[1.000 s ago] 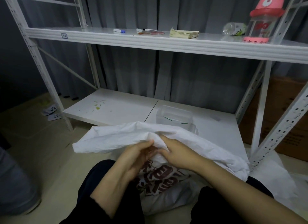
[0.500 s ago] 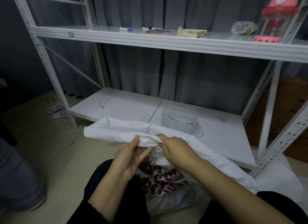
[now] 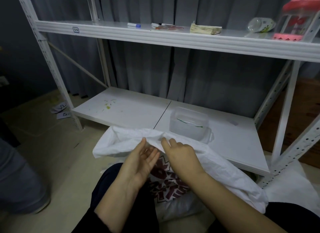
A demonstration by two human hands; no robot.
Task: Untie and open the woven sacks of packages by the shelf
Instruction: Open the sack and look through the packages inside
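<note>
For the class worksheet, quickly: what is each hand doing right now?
Left hand: open, fingers straight, at the white sack rim.
Right hand: pinches the sack's rim.

Clear tub [image 3: 189, 124] on lower shelf [image 3: 121, 111]

One sack [image 3: 216, 165], one clear tub [image 3: 189, 124], two hands, two floor cards.
</note>
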